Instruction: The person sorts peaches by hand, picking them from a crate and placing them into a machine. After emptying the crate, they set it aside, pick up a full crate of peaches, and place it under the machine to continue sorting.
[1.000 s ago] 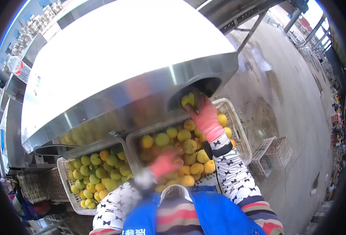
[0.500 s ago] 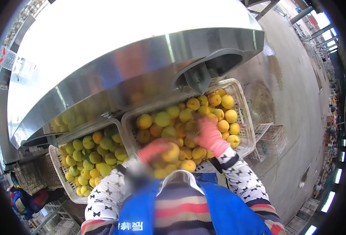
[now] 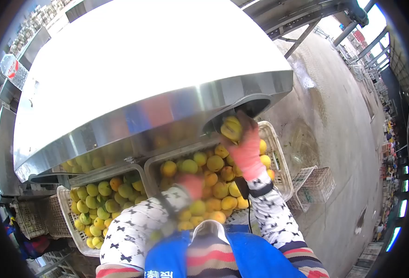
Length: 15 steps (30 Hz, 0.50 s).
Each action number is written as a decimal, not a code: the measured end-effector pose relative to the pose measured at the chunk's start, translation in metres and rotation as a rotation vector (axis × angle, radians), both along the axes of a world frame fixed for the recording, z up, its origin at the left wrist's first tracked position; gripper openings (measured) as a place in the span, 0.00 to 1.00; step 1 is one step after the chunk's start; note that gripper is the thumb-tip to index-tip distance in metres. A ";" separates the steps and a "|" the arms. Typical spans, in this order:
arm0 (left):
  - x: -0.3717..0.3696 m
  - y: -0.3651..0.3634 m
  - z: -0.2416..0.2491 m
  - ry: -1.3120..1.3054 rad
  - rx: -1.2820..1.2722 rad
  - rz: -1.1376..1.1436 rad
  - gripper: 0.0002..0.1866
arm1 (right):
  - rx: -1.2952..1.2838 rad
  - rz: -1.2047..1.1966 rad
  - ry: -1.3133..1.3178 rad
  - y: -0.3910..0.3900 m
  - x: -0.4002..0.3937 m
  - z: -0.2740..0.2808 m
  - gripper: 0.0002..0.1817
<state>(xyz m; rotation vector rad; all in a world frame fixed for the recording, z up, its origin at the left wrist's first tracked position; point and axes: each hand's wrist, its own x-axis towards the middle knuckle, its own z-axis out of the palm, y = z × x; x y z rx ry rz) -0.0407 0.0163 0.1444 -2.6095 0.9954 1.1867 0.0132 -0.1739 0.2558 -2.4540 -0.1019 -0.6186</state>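
1. My left hand (image 3: 191, 183) is a blur low over the right crate's fruit, near its middle. I can't tell whether my fingers have closed on anything. My hands are apart.
2. My right hand (image 3: 246, 141), toward 1 o'clock, is clamped on a yellow fruit (image 3: 231, 129) at the mouth of the dark opening (image 3: 258, 106). My fingers wrap its right and lower sides, leaving the left side bare.
3. I judge the fruit light, firm enough to lift one-handed, yet easily bruised. Its rounded skin might roll under a loose grip, so I'd cup it around its widest part with spread fingers and skip pinching.
4. Off at 8 to 9 o'clock, the left crate (image 3: 91, 252) is heaped with green-yellow fruit (image 3: 105, 188); its inner wall stands close beside the right crate.
5. Across 10 to 1 o'clock, the metal housing (image 3: 116, 127) overhangs the crates' far side. Its lower edge looks hard, and headroom over the back fruit seems tight; knuckles could knock there.
6. The right crate's outer rim (image 3: 283, 160) runs just right of my forearm, at 2 to 3 o'clock. A dark cord (image 3: 249, 217) hangs by my sleeve and might snag.
7. Beyond, at 3 o'clock, bare floor (image 3: 329, 125) gives the widest room, with the floor crates (image 3: 318, 185) lower down.
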 end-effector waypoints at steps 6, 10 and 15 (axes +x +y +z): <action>-0.002 -0.001 -0.012 -0.070 -0.059 0.016 0.16 | -0.132 -0.140 0.101 0.010 -0.002 0.002 0.38; -0.014 -0.011 -0.065 -0.127 -0.004 -0.230 0.15 | -0.128 -0.199 0.018 0.021 0.026 -0.007 0.33; 0.006 -0.001 -0.004 -0.038 0.030 -0.040 0.24 | 0.095 -0.053 -0.181 -0.011 0.037 -0.008 0.20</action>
